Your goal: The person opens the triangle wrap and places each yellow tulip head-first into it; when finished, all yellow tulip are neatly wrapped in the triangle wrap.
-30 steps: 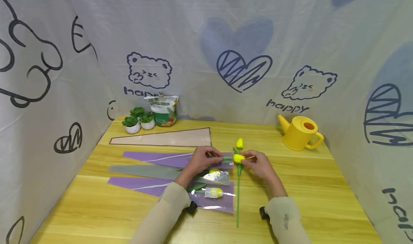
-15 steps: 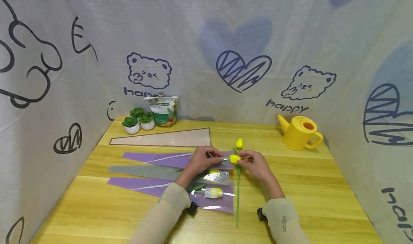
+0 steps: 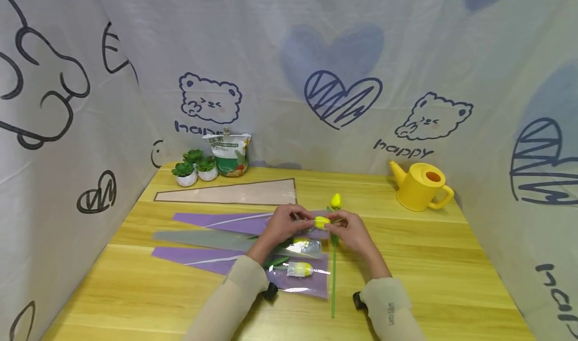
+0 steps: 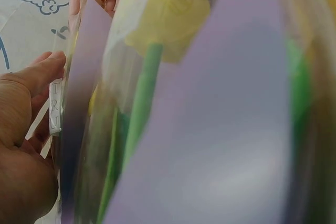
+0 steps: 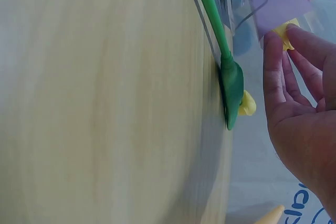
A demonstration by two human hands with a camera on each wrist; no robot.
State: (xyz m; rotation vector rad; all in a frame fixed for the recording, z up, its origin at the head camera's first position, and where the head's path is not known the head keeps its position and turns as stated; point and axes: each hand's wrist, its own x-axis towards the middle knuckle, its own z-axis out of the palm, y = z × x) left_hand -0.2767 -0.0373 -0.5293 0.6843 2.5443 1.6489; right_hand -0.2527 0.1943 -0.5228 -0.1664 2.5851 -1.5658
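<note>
In the head view my right hand (image 3: 354, 234) pinches a yellow artificial tulip (image 3: 321, 223) by its head, at the mouth of the farthest purple flower sleeve (image 3: 244, 221). My left hand (image 3: 284, 225) grips that sleeve near its mouth, with thumb and fingers at its edge. The tulip's stem is hidden behind the left hand. Two more sleeves lie closer, a grey one (image 3: 203, 239) and a purple one (image 3: 203, 261), each with a yellow tulip inside. Right of the sleeves lies a loose tulip (image 3: 333, 276), partly under the right hand. Clear film and a tulip in a sleeve (image 4: 168, 19) fill the left wrist view.
A pink dark-edged sleeve (image 3: 235, 193) lies farther back. Potted succulents (image 3: 185, 174) and a clipped white-green bag (image 3: 230, 155) stand at the back left. A yellow watering can (image 3: 417, 188) stands at the back right. Printed cloth (image 3: 271, 80) hangs behind the wooden table (image 3: 429, 271).
The right hand has moved left with the yellow tulip head, bringing it up to the left fingers at the sleeve's mouth. The left hand has hardly moved.
</note>
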